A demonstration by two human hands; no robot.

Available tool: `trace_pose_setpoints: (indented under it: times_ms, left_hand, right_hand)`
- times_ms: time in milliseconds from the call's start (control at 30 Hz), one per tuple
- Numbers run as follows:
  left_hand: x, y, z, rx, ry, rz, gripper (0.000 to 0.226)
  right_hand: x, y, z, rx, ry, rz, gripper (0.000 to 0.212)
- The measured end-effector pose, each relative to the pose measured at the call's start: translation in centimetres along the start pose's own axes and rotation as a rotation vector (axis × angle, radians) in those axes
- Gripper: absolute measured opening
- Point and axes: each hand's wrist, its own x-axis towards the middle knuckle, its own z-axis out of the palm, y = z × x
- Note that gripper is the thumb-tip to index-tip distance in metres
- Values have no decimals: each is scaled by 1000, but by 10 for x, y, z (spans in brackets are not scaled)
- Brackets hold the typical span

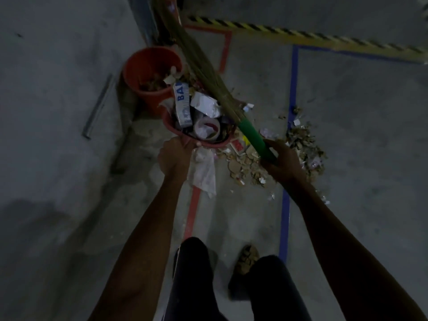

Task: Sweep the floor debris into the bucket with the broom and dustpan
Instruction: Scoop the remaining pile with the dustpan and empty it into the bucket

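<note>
Two bare hands are seen from above over a grey concrete floor (347,135). One red dustpan (172,126) is gripped at its near edge by the left hand (174,156), whose fingers are curled round the handle. The pan is heaped with litter: one white carton with blue lettering (181,103), one tape roll (207,128) and crumpled paper. One green-handled broom (253,137) is grasped by the right hand (281,161); its straw bristles (196,59) are laid across the pan's far side. One orange bucket (150,72), partly filled, is placed just beyond the pan, against the wall. One pile of debris (301,144) is left on the floor between and beside the hands. One white plastic bag (203,172) is seen just below the pan. Two dark-trousered legs are visible below.
</note>
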Motion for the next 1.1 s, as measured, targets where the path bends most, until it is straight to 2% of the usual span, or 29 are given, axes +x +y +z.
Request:
trace_pose_setpoints:
  times_ms: [100, 233, 500, 667, 800, 933, 1033, 1100]
  left_hand:
    - [20, 2, -51, 49, -4, 8, 95]
    - [71, 8, -121, 57, -45, -74, 70]
    - [209, 0, -181, 50, -41, -70, 66]
    - [276, 2, -186, -3, -42, -99, 68]
    - [312, 10, -185, -200, -27, -84, 68]
    - [345, 10, -180, -295, -100, -132, 58]
    - [372, 0, -157, -218, -70, -151, 70]
    - [391, -9, -141, -124, -96, -228, 64]
  right_hand:
    - [13, -54, -13, -26, -2, 28, 57]
    - [54, -118, -7, -45, -57, 9, 58]
    - [165, -216, 16, 6, -14, 36, 56]
    - [225, -239, 27, 44, -3, 36, 45]
    - [268, -243, 36, 17, -16, 11, 45]
    - [308, -241, 49, 27, -66, 37, 45]
    - [335, -239, 64, 35, -90, 30, 44]
    - [357, -236, 79, 4, -131, 67, 44]
